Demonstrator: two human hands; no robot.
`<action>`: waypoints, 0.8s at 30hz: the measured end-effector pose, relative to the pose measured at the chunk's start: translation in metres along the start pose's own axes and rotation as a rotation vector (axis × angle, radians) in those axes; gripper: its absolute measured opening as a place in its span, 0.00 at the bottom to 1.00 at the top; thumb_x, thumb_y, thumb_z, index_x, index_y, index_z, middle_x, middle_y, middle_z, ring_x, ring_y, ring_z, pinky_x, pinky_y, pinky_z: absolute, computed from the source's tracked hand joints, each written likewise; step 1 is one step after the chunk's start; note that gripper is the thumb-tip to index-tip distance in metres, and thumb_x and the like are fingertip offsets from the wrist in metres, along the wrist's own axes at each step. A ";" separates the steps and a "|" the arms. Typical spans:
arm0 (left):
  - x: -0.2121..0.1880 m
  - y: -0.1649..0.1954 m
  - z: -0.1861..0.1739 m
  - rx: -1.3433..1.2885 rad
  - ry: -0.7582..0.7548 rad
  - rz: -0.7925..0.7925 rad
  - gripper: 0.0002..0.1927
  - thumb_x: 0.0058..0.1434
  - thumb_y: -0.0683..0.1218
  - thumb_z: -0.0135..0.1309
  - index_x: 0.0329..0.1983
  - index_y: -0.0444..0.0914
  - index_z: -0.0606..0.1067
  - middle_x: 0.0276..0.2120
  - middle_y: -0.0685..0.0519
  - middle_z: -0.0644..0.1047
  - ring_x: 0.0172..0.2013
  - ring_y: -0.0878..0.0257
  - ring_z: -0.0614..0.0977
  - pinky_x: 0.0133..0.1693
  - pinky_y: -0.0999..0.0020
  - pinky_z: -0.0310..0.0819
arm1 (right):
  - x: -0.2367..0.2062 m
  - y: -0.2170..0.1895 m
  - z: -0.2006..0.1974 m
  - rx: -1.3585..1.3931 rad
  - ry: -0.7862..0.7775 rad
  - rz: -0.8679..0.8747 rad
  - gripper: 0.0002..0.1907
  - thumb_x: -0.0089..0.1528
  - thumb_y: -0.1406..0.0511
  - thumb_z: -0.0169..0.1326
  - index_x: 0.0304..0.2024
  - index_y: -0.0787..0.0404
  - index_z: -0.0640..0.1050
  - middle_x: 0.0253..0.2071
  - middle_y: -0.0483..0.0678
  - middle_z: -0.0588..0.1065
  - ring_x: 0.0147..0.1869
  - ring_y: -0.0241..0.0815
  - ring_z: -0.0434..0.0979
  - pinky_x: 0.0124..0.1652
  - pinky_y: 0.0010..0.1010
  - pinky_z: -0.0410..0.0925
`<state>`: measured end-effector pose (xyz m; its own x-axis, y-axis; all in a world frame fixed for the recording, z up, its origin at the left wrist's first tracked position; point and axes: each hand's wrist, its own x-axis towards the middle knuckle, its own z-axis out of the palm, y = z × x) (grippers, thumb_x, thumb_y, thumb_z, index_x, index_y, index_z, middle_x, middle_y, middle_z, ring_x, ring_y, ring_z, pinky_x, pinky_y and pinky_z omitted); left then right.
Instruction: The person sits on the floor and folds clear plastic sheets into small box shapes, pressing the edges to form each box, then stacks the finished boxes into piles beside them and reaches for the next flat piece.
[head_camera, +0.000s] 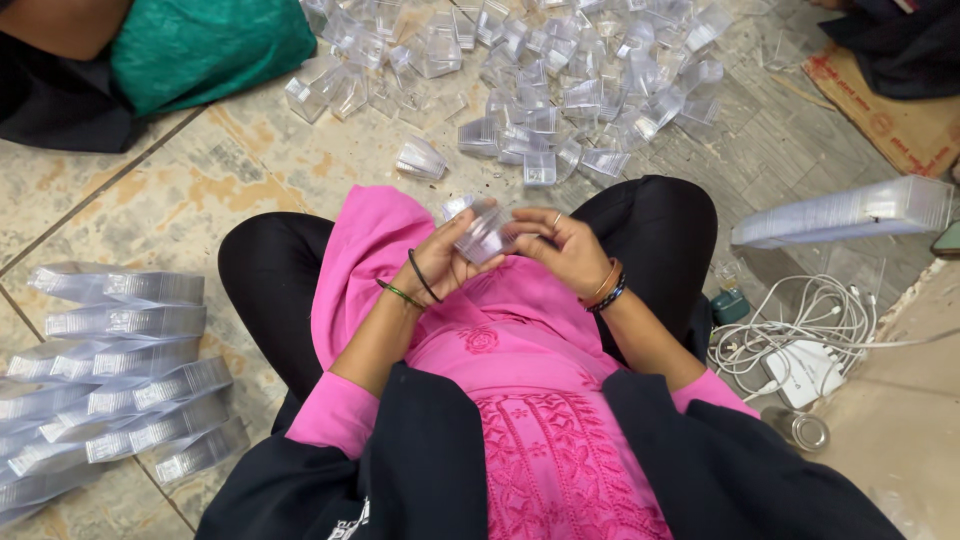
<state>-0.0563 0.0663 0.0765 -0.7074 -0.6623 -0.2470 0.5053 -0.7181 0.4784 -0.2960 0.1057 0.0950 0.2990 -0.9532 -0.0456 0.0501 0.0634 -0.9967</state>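
Clear plastic cup (484, 232) (lying sideways, axis left-right) gripped by left hand (440, 262) and right hand (565, 248) fingers.

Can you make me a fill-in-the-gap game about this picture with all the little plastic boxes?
1. Both hands, left hand and right hand, hold a small ____ plastic box.
2. The loose pile of boxes lies on the ____.
3. The bagged stacks lie on the person's ____ side.

Missing words: clear; floor; left

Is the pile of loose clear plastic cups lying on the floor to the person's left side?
No, the loose clear cups lie on the floor ahead of the knees; the left holds bagged stacks.
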 end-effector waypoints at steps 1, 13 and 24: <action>0.002 -0.001 -0.004 -0.050 0.004 -0.030 0.28 0.75 0.57 0.41 0.72 0.38 0.62 0.62 0.42 0.72 0.59 0.48 0.79 0.55 0.59 0.80 | -0.002 -0.002 0.004 -0.117 0.007 -0.096 0.23 0.65 0.67 0.58 0.61 0.67 0.71 0.54 0.50 0.79 0.58 0.34 0.77 0.57 0.30 0.69; 0.002 -0.010 -0.013 0.138 0.177 -0.051 0.31 0.74 0.60 0.38 0.68 0.34 0.66 0.55 0.45 0.78 0.50 0.54 0.84 0.49 0.62 0.84 | 0.004 0.025 0.018 -0.010 0.005 -0.103 0.11 0.67 0.70 0.59 0.51 0.68 0.77 0.44 0.45 0.80 0.47 0.31 0.78 0.50 0.24 0.72; -0.004 -0.005 0.006 0.588 0.264 0.231 0.26 0.67 0.49 0.57 0.66 0.36 0.71 0.50 0.53 0.79 0.47 0.66 0.82 0.46 0.69 0.82 | 0.007 0.006 0.012 0.027 0.010 0.052 0.14 0.68 0.71 0.56 0.56 0.68 0.78 0.38 0.42 0.79 0.39 0.23 0.73 0.41 0.16 0.68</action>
<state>-0.0590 0.0740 0.0806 -0.4316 -0.8680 -0.2455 0.2233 -0.3665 0.9032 -0.2823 0.1030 0.0898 0.2923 -0.9513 -0.0983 0.0605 0.1210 -0.9908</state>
